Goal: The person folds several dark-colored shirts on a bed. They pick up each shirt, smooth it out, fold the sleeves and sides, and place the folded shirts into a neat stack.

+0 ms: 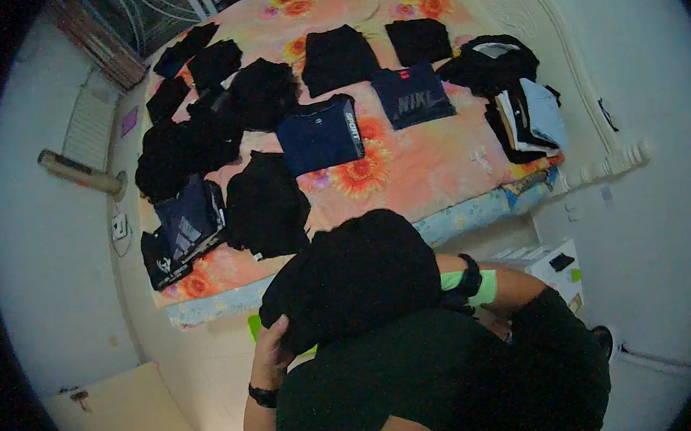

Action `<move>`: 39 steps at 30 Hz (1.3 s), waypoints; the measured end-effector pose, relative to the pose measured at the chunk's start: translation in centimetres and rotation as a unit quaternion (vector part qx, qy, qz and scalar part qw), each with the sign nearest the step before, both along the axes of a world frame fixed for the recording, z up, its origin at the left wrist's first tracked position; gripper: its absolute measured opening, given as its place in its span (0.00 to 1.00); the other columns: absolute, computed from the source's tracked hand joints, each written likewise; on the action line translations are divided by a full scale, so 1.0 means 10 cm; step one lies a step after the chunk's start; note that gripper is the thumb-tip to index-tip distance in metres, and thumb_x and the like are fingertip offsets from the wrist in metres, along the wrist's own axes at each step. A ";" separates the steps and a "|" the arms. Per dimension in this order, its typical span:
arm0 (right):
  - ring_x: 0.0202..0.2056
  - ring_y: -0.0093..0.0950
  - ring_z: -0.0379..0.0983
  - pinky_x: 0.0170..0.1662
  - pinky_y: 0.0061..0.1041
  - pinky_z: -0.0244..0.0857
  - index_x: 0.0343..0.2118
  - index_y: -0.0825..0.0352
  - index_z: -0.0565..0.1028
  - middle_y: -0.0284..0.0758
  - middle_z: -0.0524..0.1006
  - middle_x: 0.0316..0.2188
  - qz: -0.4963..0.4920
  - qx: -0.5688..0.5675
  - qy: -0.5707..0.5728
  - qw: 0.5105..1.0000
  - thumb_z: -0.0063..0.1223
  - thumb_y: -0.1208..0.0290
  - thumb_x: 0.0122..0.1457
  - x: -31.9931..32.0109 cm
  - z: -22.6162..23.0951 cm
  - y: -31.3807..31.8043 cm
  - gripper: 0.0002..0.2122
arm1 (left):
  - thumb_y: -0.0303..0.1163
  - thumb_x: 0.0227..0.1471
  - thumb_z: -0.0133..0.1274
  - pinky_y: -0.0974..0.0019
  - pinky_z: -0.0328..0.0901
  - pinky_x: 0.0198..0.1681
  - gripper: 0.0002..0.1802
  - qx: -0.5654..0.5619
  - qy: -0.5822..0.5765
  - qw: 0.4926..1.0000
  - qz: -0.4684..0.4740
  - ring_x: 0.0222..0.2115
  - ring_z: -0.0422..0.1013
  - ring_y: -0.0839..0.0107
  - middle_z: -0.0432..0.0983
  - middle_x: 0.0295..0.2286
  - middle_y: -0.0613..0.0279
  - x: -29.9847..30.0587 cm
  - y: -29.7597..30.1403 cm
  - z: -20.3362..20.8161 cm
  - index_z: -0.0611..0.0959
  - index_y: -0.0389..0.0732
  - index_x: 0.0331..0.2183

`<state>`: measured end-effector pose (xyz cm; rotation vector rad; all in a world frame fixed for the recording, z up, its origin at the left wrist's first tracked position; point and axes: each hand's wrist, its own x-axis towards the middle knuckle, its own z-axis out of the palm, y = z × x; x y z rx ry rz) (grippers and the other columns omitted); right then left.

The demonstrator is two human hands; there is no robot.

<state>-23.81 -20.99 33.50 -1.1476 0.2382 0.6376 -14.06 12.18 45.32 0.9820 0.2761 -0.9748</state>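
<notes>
A bundled black garment (354, 275) is held up against my body, in front of the bed's near edge. At its lower left corner my left hand (272, 345) grips the cloth, thumb on the near side. My right forearm reaches in from the right, a dark band at its wrist; the right hand itself is hidden behind the cloth. Just beyond the bundle a spread black garment (267, 205) lies on the bed. Farther on is a folded navy shirt (316, 136), with a dark printed T-shirt (412, 97) to its right. The held garment's exact kind cannot be made out.
The bed (430, 169) has an orange floral sheet. Dark clothes (185, 151) are heaped along its left, with a folded stack (190, 226) nearer. Another clothes stack (527, 119) sits at the right by the pale headboard (541, 34). A white cabinet (538, 270) stands at right.
</notes>
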 end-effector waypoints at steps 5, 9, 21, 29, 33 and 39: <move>0.57 0.35 0.70 0.63 0.37 0.61 0.59 0.70 0.68 0.44 0.71 0.58 -0.214 0.410 0.053 0.885 0.39 0.59 0.70 0.00 0.21 -0.26 0.22 | 0.32 0.53 0.61 0.57 0.66 0.57 0.32 0.065 -0.092 0.993 -0.023 0.53 0.70 0.62 0.72 0.54 0.56 -0.14 -0.27 0.12 0.71 0.37 0.58; 0.57 0.38 0.69 0.64 0.39 0.59 0.59 0.71 0.68 0.43 0.70 0.59 -0.267 0.314 0.101 0.906 0.37 0.53 0.70 0.12 0.47 -0.35 0.26 | 0.33 0.58 0.56 0.57 0.66 0.56 0.28 0.084 -0.212 0.972 -0.059 0.53 0.70 0.62 0.72 0.54 0.56 -0.12 -0.47 0.05 0.71 0.36 0.58; 0.49 0.32 0.75 0.52 0.36 0.71 0.56 0.69 0.69 0.41 0.76 0.50 -0.186 -0.046 0.036 0.981 0.51 0.59 0.65 0.53 0.95 -0.18 0.22 | 0.50 0.62 0.50 0.59 0.62 0.60 0.35 0.100 -0.160 0.979 -0.077 0.56 0.67 0.62 0.69 0.57 0.54 0.06 -0.24 -0.20 0.68 0.35 0.60; 0.09 0.16 0.61 0.07 0.16 0.46 0.47 0.61 0.71 0.29 0.79 0.33 -0.314 -0.062 -0.011 0.947 0.50 0.60 0.67 0.79 0.72 0.56 0.12 | 0.55 0.64 0.42 0.51 0.63 0.60 0.35 -0.085 0.311 0.927 0.193 0.55 0.69 0.56 0.70 0.56 0.48 0.60 0.37 -0.57 0.69 0.34 0.59; 0.10 0.14 0.61 0.08 0.15 0.46 0.54 0.58 0.69 0.26 0.79 0.39 -0.276 -0.030 0.046 0.960 0.51 0.60 0.66 0.84 0.65 0.81 0.16 | 0.36 0.62 0.52 0.57 0.63 0.60 0.28 0.027 0.204 0.977 0.061 0.56 0.67 0.60 0.68 0.57 0.53 0.56 0.56 -0.55 0.68 0.37 0.60; 0.19 0.11 0.70 0.09 0.13 0.46 0.62 0.57 0.64 0.25 0.79 0.42 -0.103 -0.021 0.176 0.979 0.54 0.63 0.64 0.80 1.06 0.98 0.24 | 0.35 0.60 0.56 0.61 0.68 0.55 0.25 0.007 0.089 0.995 -0.042 0.50 0.72 0.66 0.74 0.51 0.58 0.88 0.83 -0.68 0.71 0.37 0.56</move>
